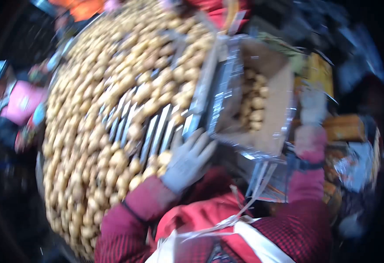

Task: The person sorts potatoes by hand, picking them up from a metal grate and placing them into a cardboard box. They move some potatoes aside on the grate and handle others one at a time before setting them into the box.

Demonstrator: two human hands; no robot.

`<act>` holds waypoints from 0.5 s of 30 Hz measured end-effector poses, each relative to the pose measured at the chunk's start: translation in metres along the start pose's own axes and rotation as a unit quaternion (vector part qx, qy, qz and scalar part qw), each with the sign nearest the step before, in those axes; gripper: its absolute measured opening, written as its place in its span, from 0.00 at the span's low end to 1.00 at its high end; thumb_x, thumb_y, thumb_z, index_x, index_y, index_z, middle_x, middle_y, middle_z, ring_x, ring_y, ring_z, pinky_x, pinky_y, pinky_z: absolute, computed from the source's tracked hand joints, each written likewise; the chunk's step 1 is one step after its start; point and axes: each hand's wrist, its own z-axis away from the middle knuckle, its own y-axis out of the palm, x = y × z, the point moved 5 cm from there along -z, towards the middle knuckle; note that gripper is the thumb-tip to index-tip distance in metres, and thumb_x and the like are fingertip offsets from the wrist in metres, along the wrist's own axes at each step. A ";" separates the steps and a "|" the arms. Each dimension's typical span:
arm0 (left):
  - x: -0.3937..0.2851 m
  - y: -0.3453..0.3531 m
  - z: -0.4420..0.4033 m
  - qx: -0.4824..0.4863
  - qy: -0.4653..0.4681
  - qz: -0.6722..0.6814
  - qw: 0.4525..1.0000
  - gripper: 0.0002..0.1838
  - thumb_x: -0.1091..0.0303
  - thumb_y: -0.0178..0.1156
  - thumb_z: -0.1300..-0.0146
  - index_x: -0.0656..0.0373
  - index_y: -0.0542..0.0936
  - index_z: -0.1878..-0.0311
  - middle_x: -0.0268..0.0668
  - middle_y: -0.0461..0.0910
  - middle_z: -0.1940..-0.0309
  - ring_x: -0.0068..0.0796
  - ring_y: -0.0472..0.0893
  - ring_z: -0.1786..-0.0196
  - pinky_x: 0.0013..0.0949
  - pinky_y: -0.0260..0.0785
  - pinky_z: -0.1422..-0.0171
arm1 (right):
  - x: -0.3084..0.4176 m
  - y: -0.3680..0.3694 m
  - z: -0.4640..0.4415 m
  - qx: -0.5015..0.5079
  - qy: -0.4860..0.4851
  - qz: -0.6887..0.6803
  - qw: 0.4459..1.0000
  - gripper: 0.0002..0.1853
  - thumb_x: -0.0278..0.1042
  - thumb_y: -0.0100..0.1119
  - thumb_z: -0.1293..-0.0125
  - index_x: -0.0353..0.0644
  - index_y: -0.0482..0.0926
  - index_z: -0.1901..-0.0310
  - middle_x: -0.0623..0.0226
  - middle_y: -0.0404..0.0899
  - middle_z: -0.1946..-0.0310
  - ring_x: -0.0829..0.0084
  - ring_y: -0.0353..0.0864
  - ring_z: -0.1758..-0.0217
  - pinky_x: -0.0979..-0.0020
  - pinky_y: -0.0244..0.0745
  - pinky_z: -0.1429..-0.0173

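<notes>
Many potatoes [82,153] cover a slatted metal table [154,131] on the left, with bare slats showing near its middle. My left hand [187,160], in a pale glove, lies at the table's near right edge beside the potatoes, its fingers spread and nothing visible in it. To the right stands an open cardboard box [274,109] with a shiny wrapped rim and several potatoes inside. My right hand [313,107], also gloved, is beyond the box's right side, next to a yellow object [321,76]; its fingers are blurred.
Across the table at the left is a person in pink [23,103]. Others in orange [84,6] and red [214,11] stand at the far side. A brown cylindrical object [343,128] and a pale bluish bundle [360,166] lie at the right.
</notes>
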 end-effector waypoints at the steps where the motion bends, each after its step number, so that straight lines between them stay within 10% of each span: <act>1: 0.003 0.002 0.006 0.003 0.002 -0.012 1.000 0.32 0.63 0.72 0.48 0.55 0.81 0.36 0.44 0.80 0.37 0.46 0.77 0.30 0.71 0.60 0.27 | 0.010 0.041 0.033 0.007 0.014 -0.006 1.000 0.29 0.51 0.48 0.16 0.51 0.65 0.20 0.54 0.70 0.27 0.58 0.77 0.30 0.57 0.77 0.27; 7: 0.012 0.005 0.025 -0.029 0.056 -0.034 0.997 0.33 0.61 0.69 0.47 0.52 0.80 0.34 0.40 0.79 0.36 0.43 0.75 0.28 0.67 0.62 0.25 | -0.037 0.206 0.138 0.354 0.099 -0.045 0.929 0.37 0.49 0.52 0.21 0.41 0.58 0.18 0.51 0.70 0.25 0.58 0.74 0.25 0.61 0.76 0.27; 10: 0.009 -0.044 0.059 -0.065 0.024 0.004 0.998 0.31 0.63 0.72 0.48 0.53 0.81 0.37 0.41 0.81 0.40 0.43 0.79 0.33 0.56 0.67 0.28 | -0.065 0.280 0.216 0.340 0.133 -0.006 0.931 0.32 0.51 0.50 0.17 0.39 0.65 0.22 0.58 0.78 0.33 0.67 0.83 0.38 0.70 0.81 0.41; 15: 0.053 -0.138 0.159 -0.039 -0.257 -0.111 0.959 0.30 0.65 0.75 0.48 0.59 0.81 0.40 0.47 0.84 0.47 0.53 0.86 0.52 0.49 0.77 0.46 | -0.083 0.325 0.338 0.510 0.107 0.202 0.830 0.19 0.31 0.59 0.20 0.42 0.80 0.31 0.76 0.82 0.53 0.84 0.80 0.53 0.79 0.77 0.46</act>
